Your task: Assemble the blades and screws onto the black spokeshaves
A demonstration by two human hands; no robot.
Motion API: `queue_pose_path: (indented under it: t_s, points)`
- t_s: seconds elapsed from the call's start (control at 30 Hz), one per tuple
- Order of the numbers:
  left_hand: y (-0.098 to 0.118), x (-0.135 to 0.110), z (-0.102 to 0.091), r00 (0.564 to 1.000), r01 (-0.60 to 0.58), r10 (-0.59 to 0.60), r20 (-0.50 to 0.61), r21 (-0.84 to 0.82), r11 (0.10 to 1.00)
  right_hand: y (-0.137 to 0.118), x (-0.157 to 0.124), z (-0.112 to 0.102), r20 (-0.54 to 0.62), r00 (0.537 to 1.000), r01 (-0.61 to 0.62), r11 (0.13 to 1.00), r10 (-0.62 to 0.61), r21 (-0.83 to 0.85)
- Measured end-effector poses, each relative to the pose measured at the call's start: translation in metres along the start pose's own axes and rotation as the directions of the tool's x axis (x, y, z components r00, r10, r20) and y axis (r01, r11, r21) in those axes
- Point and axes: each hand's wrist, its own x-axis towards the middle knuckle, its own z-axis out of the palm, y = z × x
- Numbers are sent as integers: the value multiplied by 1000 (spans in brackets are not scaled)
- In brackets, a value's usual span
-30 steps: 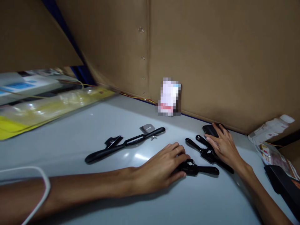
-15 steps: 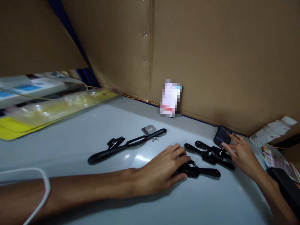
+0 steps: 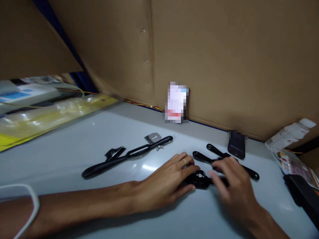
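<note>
My left hand (image 3: 171, 182) is closed around the left handle of a black spokeshave (image 3: 199, 179) lying on the grey table (image 3: 119, 122). Over that tool's right handle hovers my right hand (image 3: 236, 182), blurred, thumb and fingers apart; whether it touches the handle I cannot tell. Just behind it lie two more black spokeshaves, a nearer one (image 3: 202, 157) and a farther one (image 3: 216, 150), partly covered by the hand. To the left is a spokeshave body (image 3: 106, 167) taken apart, with its black cap (image 3: 116, 153), a flat metal blade (image 3: 155, 137) and small thumbscrews (image 3: 159, 148) around it.
A dark phone (image 3: 236, 146) lies by the cardboard wall (image 3: 224, 59), and a blurred-out bright screen (image 3: 176, 103) leans there. On the right are a plastic bottle (image 3: 290, 134) and a black object (image 3: 300, 192). Yellow plastic-wrapped packaging (image 3: 64, 114) lies left. A white cable (image 3: 35, 196) crosses my left forearm.
My right hand has left the phone and come down and left, to above the spokeshave's right handle. My left hand keeps its hold. The view has shifted slightly.
</note>
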Motion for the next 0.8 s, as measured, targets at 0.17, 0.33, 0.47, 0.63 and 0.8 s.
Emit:
queue_pose_path:
  t_s: [0.17,0.33,0.47,0.63,0.8]
  points:
    - [-2,-1,2,1000,-3,3,-17,1,1000,-27,-9,20,81,991,106,994,-106,9]
    - [-2,-1,1,1000,1,0,8,-9,1000,45,13,-8,-10,954,-292,921,300,-259]
    - [-1,0,1,1000,11,-11,28,-6,1000,100,33,-14,-38,839,-510,759,543,-405]
    - [-1,2,0,1000,-7,7,16,-9,1000,135,75,3,83,746,-569,698,660,-435]
    - [2,5,1,1000,-13,13,7,42,999,138,93,-3,199,696,-576,703,689,-418]
